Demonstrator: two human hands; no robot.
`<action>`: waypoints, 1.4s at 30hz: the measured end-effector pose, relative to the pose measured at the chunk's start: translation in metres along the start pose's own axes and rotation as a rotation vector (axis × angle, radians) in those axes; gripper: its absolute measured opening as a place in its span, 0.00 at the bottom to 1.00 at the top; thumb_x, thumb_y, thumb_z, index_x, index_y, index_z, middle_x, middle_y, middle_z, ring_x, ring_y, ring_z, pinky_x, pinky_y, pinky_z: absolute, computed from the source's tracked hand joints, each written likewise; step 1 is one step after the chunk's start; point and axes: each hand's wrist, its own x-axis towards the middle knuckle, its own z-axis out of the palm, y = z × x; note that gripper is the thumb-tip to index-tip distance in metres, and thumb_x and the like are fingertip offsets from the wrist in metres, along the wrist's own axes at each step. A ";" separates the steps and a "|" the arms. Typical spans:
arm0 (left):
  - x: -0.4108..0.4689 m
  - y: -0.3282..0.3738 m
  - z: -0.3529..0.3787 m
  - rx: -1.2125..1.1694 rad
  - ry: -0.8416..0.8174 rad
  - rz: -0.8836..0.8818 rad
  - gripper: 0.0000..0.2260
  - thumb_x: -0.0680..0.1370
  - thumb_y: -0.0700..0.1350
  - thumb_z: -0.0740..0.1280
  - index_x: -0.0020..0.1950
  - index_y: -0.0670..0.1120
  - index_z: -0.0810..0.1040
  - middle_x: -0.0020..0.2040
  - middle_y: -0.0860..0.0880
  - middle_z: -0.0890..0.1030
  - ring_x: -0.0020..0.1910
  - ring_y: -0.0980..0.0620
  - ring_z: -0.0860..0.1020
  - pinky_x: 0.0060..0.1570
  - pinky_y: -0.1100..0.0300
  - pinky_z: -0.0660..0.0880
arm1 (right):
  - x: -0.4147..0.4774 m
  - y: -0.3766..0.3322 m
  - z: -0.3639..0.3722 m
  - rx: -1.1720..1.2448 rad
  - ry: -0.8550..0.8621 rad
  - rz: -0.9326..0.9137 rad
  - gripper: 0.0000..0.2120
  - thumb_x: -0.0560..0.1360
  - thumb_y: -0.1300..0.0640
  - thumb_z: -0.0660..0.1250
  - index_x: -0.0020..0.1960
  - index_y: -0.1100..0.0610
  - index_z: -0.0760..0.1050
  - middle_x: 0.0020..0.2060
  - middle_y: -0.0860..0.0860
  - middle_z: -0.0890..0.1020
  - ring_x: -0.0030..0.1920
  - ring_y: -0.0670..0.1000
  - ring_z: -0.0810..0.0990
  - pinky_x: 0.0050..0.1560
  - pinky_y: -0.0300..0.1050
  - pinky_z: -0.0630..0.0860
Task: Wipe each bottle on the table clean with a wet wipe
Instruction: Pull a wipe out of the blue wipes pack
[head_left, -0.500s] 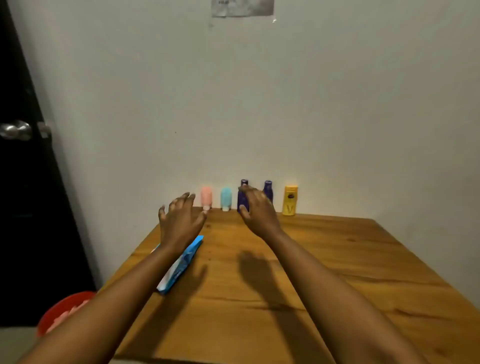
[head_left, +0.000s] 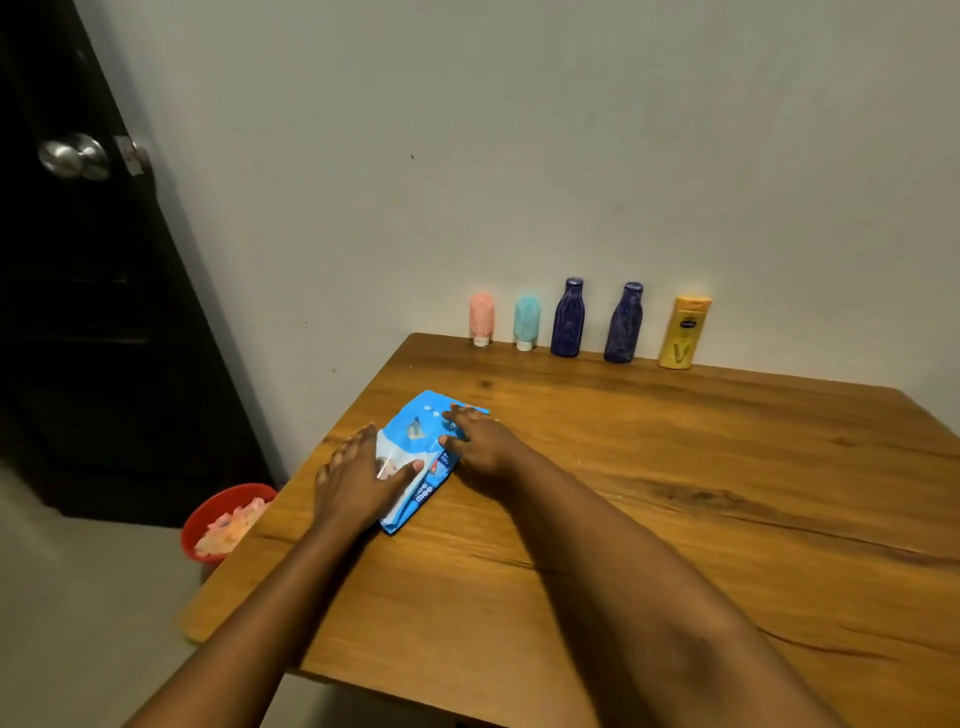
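**Both hands on the wipe pack, five bottles lined up at the wall**

A pale wall (head_left: 571, 156) fills the back of the view, with a dark door (head_left: 78, 322) to its left. The wooden bench (head_left: 675, 493) stands against the wall, and both forearms reach across it from the near edge.

On the floor beside the bench's left corner sits a red bucket (head_left: 205, 525) with pale crumpled scraps inside.

The blue wet wipe pack (head_left: 422, 415) lies flat on the left part of the bench, well apart from the bottles. Both hands are on it, close together but not touching each other.

- The left hand (head_left: 358, 478) lies on the pack's near left end, with its fingers straight along the left edge and its thumb laid across the top.
- The right hand (head_left: 480, 441) sits on the far right part with its fingers bent and their tips on the top face. Whether it pinches a flap or only presses cannot be told.

The bottles stand upright in a row along the bench's far edge, just in front of the wall, each apart from its neighbours. From right to left:

- the yellow bottle (head_left: 684, 332)
- a dark blue bottle (head_left: 623, 325)
- a second dark blue bottle (head_left: 568, 318)
- the teal tube (head_left: 526, 322), standing on its white cap
- the pink tube (head_left: 482, 318), standing on its white cap

Neither hand touches any of them.

Smallest of all is the round metal knob (head_left: 75, 156) on the door.
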 end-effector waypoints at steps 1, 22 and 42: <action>0.002 -0.001 0.001 0.000 -0.009 0.036 0.41 0.75 0.69 0.60 0.80 0.50 0.52 0.80 0.49 0.57 0.78 0.47 0.57 0.74 0.46 0.56 | 0.000 0.005 0.000 -0.036 -0.008 0.003 0.25 0.81 0.46 0.54 0.75 0.55 0.58 0.75 0.53 0.57 0.74 0.53 0.56 0.73 0.51 0.52; -0.027 0.088 0.041 0.053 -0.400 0.636 0.53 0.61 0.83 0.44 0.80 0.56 0.52 0.81 0.55 0.50 0.80 0.53 0.49 0.77 0.48 0.48 | -0.198 0.068 -0.023 -0.466 0.246 0.233 0.20 0.79 0.41 0.51 0.59 0.51 0.74 0.55 0.51 0.78 0.60 0.53 0.72 0.60 0.50 0.62; -0.059 0.095 0.048 -0.013 -0.392 0.719 0.54 0.61 0.84 0.42 0.80 0.55 0.52 0.80 0.55 0.55 0.79 0.56 0.51 0.76 0.50 0.51 | -0.166 0.060 -0.040 -0.218 0.281 0.105 0.14 0.72 0.54 0.70 0.57 0.50 0.75 0.45 0.46 0.84 0.50 0.49 0.79 0.43 0.44 0.72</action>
